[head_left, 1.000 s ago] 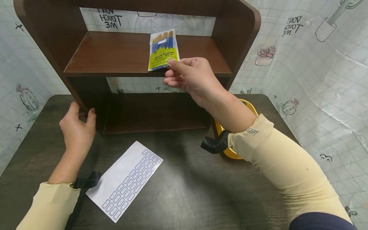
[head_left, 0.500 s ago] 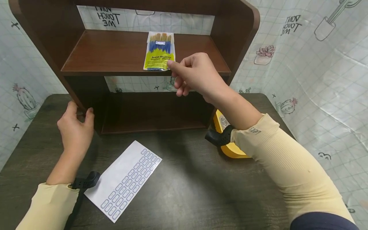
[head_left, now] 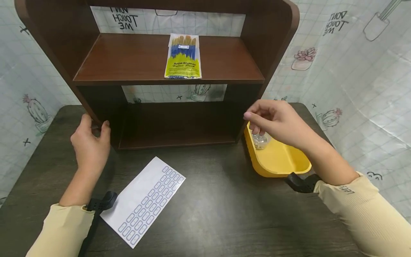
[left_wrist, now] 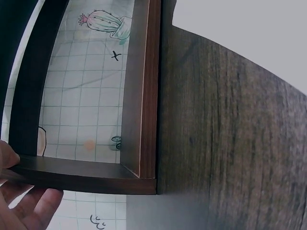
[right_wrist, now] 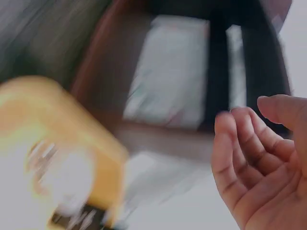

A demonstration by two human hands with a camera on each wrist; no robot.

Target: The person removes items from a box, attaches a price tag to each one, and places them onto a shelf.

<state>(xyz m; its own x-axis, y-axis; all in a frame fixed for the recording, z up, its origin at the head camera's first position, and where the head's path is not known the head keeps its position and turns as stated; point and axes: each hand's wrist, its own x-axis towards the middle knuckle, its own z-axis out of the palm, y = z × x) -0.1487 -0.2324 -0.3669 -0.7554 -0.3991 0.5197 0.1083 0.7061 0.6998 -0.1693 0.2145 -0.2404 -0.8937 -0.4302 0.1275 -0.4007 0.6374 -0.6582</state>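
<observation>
A pack of artist brushes with a small white label lies on the upper board of the brown wooden shelf, its lower end at the front edge. With thumb and fingers on either side, my left hand grips the shelf's left side panel. My right hand hangs in the air over the yellow tray, fingers loosely curled and holding nothing. In the right wrist view its palm shows bare. Inside the tray sits a clear bag or container of small pieces, partly covered by the hand.
A white sheet of blue-bordered labels lies slanted on the dark wooden table, in front of the shelf. Behind the table hangs a patterned curtain. The shelf's right side stands next to the tray.
My right hand has let go of the brush pack and moved right and down to above the yellow tray. The pack now lies flat on the upper board. My left hand stays on the shelf.
</observation>
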